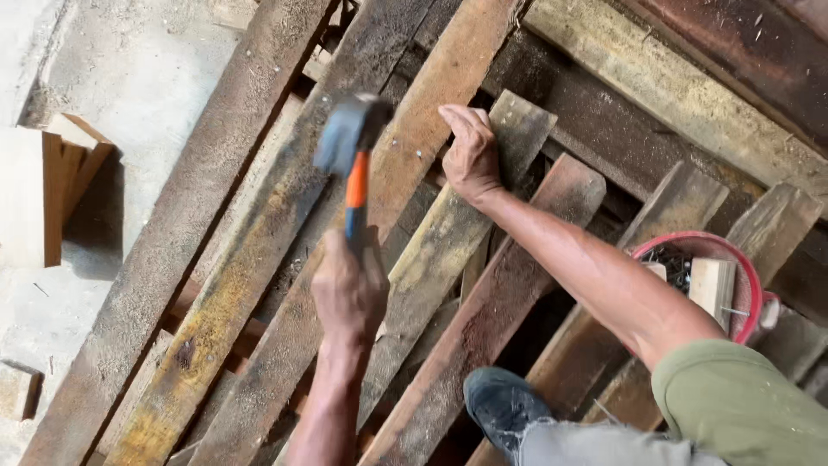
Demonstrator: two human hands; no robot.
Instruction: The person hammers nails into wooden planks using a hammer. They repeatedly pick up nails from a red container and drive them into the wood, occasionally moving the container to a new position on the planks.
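My left hand [348, 289] grips the orange and black handle of a hammer [352, 142]. Its blurred steel head is raised above a long brown plank [423, 95]. My right hand [470, 155] lies palm down on the upper end of a short weathered plank [448, 233], its fingers curled over the edge beside the long plank. The hammer head hangs a little left of that hand. Whether the fingers pinch a nail I cannot tell. My shoe [500, 401] stands on the boards below.
Rough old planks lie side by side and crossed, with dark gaps between them. A red bucket [746, 267] holding nails and a wood block sits at the right. Concrete floor [147, 78] with wooden offcuts [52, 190] lies at the left.
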